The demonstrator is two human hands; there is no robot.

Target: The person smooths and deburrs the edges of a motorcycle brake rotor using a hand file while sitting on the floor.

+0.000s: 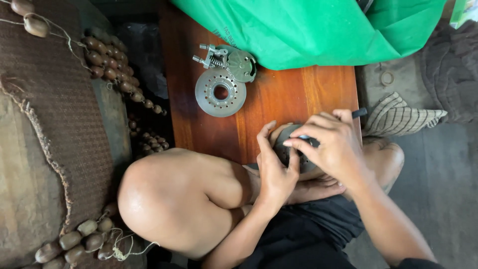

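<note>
Head view showed both hands bunched over a round grey metal part (285, 142) at the near edge of the wooden table (303, 92), above the person's lap. Left hand (275, 172) cupped it from the side, fingers curled up around its rim. Right hand (332, 144) was closed over the top, pinching a thin dark-handled tool (359, 113) against it. It looked like fine work on that part, calling for a steady brace. Farther back lay a perforated metal disc (220, 92) touching a spring-loaded assembly (230, 62), beside green sheeting (308, 27).
</note>
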